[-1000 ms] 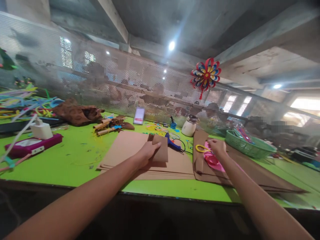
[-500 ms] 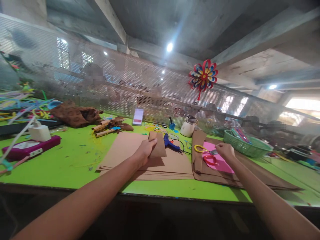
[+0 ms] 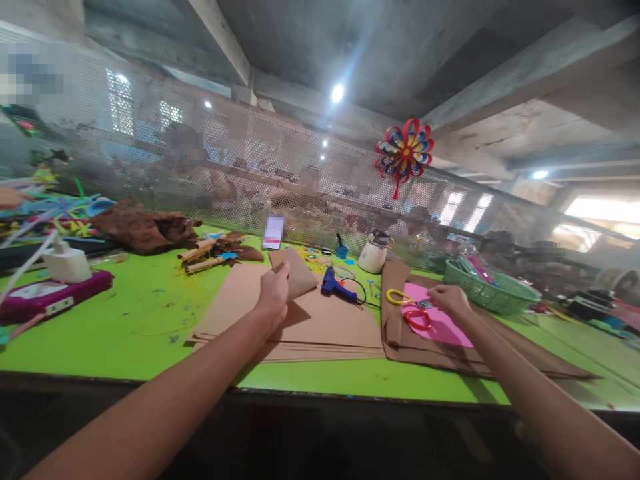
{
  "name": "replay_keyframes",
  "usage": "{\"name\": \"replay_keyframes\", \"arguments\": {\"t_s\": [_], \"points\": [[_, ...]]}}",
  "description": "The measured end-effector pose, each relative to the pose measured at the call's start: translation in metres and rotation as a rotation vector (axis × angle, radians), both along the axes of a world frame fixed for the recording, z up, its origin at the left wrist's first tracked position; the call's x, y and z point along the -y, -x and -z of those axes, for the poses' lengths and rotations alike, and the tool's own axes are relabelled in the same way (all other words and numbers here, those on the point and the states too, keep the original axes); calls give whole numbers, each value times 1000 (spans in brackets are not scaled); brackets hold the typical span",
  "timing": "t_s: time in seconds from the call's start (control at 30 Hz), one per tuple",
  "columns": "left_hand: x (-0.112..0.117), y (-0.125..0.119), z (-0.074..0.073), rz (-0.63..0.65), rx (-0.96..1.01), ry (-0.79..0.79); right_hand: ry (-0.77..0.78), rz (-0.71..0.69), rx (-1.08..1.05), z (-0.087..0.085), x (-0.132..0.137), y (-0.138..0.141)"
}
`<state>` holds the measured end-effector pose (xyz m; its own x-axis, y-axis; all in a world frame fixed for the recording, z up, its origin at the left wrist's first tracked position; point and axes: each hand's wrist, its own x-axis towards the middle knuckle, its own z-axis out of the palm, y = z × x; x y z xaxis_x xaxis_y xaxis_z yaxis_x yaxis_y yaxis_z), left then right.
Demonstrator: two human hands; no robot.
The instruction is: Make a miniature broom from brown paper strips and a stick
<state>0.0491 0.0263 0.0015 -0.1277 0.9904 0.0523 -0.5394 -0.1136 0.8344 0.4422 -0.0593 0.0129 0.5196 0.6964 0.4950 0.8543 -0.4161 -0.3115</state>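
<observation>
My left hand (image 3: 274,293) is closed, its thumb pressed on a small piece of brown kraft paper (image 3: 295,272) tilted above a stack of larger kraft sheets (image 3: 330,330). My right hand (image 3: 450,299) is pinched round the blade end of scissors (image 3: 417,320) with one yellow and one red handle loop. Those loops point left over a pink sheet (image 3: 445,330), which rests on folded dark brown paper (image 3: 397,313). Between the hands, a blue glue gun (image 3: 340,287) lies at the stack's back edge, its black cable curling right.
A white jug (image 3: 374,253) and a green basket (image 3: 493,287) stand behind my right hand. Brown paper rolls (image 3: 205,257), a crumpled brown bag (image 3: 145,227) and a purple power strip (image 3: 65,297) lie left. A perforated metal screen (image 3: 280,153) rises behind the table. Another person's hand (image 3: 11,197) shows far left.
My left hand has moved left with the small kraft paper, which now tilts differently and leaves more of the glue gun showing. My right hand stays at the scissors. The view has shifted slightly.
</observation>
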Motion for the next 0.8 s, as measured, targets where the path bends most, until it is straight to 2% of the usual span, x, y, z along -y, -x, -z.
{"name": "replay_keyframes", "arguments": {"t_s": [0.2, 0.3, 0.4, 0.5, 0.67, 0.8], "points": [[4, -1, 2, 3, -24, -41, 229, -352, 140, -3, -61, 94], [6, 5, -5, -16, 23, -15, 357, -424, 175, 1, -81, 119], [9, 10, -16, -55, 75, 50, 429, -393, 206, 8, -82, 120], [11, 10, -23, -35, 132, 36, 424, -319, 253, 15, -68, 116], [14, 3, -24, 17, 158, -32, 330, -185, 334, 26, -35, 127], [16, 1, -24, 25, 156, -23, 313, -43, 304, 33, -21, 136]]}}
